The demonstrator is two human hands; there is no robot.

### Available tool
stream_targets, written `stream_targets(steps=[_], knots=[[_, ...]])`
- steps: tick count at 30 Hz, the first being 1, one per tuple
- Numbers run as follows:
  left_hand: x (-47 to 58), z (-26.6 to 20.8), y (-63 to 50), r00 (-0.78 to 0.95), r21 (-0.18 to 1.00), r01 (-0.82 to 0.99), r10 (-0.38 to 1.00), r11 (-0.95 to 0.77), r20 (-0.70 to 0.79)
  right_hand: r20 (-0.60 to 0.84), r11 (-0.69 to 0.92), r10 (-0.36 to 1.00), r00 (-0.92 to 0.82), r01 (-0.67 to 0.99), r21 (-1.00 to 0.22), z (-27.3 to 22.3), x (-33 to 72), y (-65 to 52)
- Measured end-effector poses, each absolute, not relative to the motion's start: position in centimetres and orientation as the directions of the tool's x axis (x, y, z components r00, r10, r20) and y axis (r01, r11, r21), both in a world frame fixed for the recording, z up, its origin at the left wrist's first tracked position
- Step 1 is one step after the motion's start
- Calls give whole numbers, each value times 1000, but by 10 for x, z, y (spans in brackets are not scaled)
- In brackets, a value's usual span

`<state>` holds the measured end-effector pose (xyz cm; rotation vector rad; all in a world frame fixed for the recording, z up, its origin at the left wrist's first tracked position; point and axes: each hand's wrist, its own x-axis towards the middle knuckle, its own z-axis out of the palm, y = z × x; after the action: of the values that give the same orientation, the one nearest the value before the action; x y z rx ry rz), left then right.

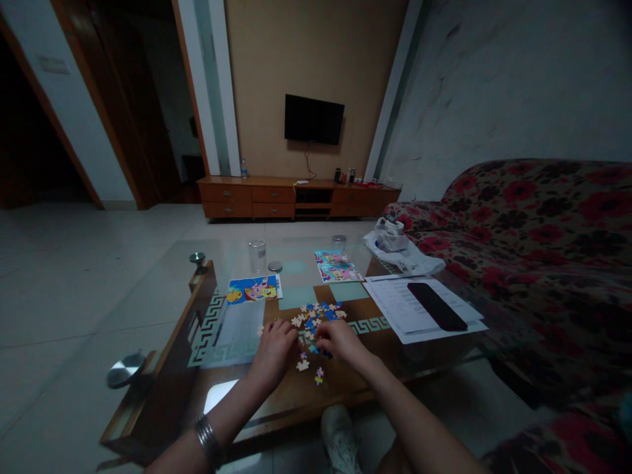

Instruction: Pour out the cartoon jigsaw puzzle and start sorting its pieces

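Observation:
Loose jigsaw puzzle pieces [316,317], some blue and some showing a pale back, lie in a heap on the glass coffee table [355,378]. At the heap's near left edge is my left hand [276,343], its fingers curled and closed; whatever they hold is hidden. My right hand [340,339] reaches in from the right with thumb and fingers pinched together among the pieces. What sits in that pinch is too small to make out. Just in front of both hands lie a pale piece [303,364] and a pink-and-yellow piece [319,376].
Behind the heap lie a cartoon picture sheet [253,289] and further colourful cards [338,266]. A clear jar [257,255] stands near a round lid [275,266]. On the right are papers [395,299], a black phone [437,306] and a plastic bag [399,247]. A floral sofa [533,204] flanks the table.

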<state>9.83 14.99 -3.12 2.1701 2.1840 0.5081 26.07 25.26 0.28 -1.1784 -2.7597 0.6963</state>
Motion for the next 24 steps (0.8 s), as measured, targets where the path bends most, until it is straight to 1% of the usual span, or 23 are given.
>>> stream_targets(steps=[2, 4, 8, 10, 18, 24], knots=[[103, -29, 153, -66, 265, 964, 981, 16, 181, -58, 612, 727, -684, 683, -398, 4, 258, 251], [107, -29, 156, -107, 286, 956, 984, 64, 139, -25, 637, 721, -693, 676, -369, 6, 254, 250], [110, -32, 160, -156, 313, 942, 983, 119, 93, -39, 709, 660, -750, 640, -298, 5, 244, 249], [108, -35, 162, -163, 328, 936, 983, 128, 84, -49, 722, 656, -753, 645, -248, 3, 239, 248], [99, -40, 165, -127, 408, 910, 985, 70, 114, -128, 720, 663, -737, 675, -158, 7, 233, 250], [93, -45, 162, -84, 485, 874, 978, -20, 191, -96, 751, 647, -757, 654, -93, 12, 230, 242]])
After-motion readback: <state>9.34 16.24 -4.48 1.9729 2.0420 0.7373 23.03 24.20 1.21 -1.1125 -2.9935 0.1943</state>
